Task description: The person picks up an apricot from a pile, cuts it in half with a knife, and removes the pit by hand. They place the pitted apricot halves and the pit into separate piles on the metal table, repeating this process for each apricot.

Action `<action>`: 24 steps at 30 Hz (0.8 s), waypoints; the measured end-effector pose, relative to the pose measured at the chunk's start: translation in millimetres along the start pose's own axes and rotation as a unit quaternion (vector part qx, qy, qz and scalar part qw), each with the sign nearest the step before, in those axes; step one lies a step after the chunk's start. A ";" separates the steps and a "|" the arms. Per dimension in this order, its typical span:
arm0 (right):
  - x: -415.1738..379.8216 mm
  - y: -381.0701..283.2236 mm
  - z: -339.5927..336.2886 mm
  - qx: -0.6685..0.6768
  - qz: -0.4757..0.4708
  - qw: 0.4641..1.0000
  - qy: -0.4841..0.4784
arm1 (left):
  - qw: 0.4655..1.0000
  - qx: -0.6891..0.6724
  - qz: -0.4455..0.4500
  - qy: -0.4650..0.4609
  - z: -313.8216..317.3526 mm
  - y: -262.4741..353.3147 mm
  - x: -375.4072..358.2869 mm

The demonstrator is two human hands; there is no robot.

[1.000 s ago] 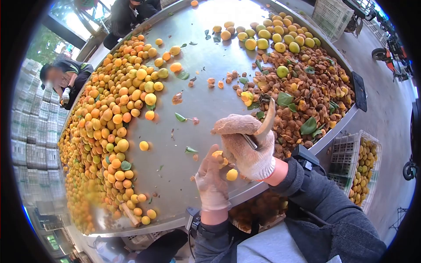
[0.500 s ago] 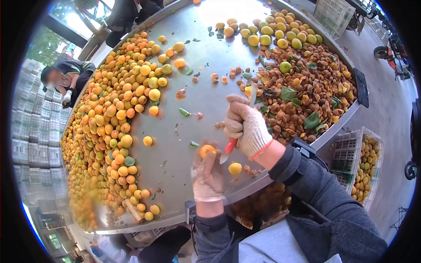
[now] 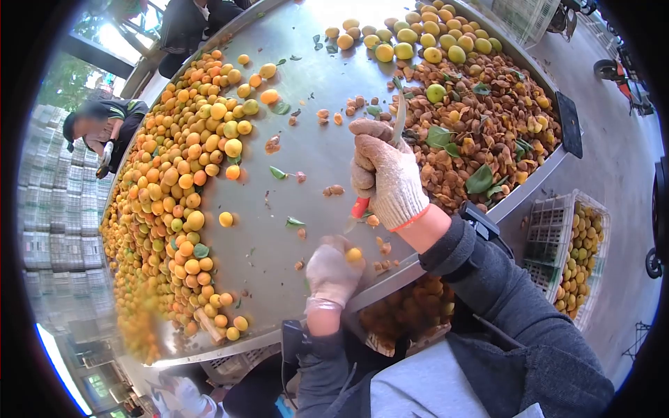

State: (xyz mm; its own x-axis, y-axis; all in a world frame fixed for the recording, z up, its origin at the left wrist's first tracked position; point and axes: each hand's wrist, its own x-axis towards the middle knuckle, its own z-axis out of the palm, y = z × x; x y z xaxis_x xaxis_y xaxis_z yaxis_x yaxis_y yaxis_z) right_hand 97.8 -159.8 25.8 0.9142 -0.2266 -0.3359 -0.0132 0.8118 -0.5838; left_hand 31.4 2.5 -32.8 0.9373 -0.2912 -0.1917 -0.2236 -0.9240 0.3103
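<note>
My right hand [image 3: 390, 174], in a knit work glove, is closed round a red-handled knife [image 3: 360, 207]. A curved metal blade [image 3: 400, 120] stands up above the fist, and a short blurred blade tip points down below the red handle. Lower down, near the table's front edge, my gloved left hand [image 3: 331, 272] is smeared by motion. A yellow apricot [image 3: 354, 255] shows at its right side, partly overlapped by the fingers. Small brown pits and orange bits [image 3: 383, 246] lie on the metal just right of it.
Whole apricots [image 3: 167, 188] are heaped along the table's left side. Brown pits with leaves [image 3: 481, 125] pile up at right, greenish apricots [image 3: 404, 51] behind them. A crate of apricots [image 3: 578, 258] stands beside the table, another container below its front edge. A person [image 3: 104, 129] bends at far left.
The apricot held up in my left hand no longer shows there. That hand has moved down to the yellow apricot on the table. My right hand keeps the knife; the view has shifted slightly.
</note>
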 end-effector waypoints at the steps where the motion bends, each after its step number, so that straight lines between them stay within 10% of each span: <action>1: -0.6 -1.9 0.3 0.003 0.002 1.000 0.000 | 1.000 0.003 -0.002 -0.001 -8.0 0.0 -2.0; 4: 1.5 -8.0 -1.7 -0.008 0.004 1.000 0.012 | 0.966 -0.210 -0.148 -0.040 -38.1 8.4 -16.0; 6: 4.1 -6.4 -3.5 -0.005 -0.014 1.000 -0.001 | 0.896 -0.441 -0.054 0.021 -50.1 12.4 -49.0; 8: 5.6 -3.8 -3.6 0.002 -0.022 1.000 -0.017 | 0.903 -0.406 0.043 -0.135 -68.9 15.9 -68.9; 11: 13.3 -0.9 -3.7 0.004 -0.007 1.000 -0.017 | 0.924 -0.301 0.214 -0.099 -74.1 14.6 -66.1; 13: 17.9 -1.9 -6.3 -0.003 -0.001 0.999 -0.032 | 0.946 -0.311 0.077 0.058 -72.7 -10.1 -58.3; 16: 24.7 -10.4 -6.4 -0.015 0.034 0.999 -0.032 | 0.820 -0.466 -0.165 0.289 -64.4 -88.9 6.0; 20: 47.5 -29.4 -15.7 0.264 0.135 0.952 -0.074 | 0.891 -0.186 -0.191 0.367 -50.8 -201.0 73.9; 24: 25.6 -0.9 -14.5 -0.017 0.211 0.977 -0.038 | 0.941 0.072 -0.238 0.231 -55.7 -196.0 92.3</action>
State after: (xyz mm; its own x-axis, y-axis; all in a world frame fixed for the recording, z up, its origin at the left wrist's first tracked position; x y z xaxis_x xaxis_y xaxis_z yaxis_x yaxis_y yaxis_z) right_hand 115.3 -174.1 7.0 0.8522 0.1651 -0.4965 -0.4068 0.8059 -0.4302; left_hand 176.6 170.5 -59.5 0.9492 0.2718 0.1583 0.2479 -0.9562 0.1556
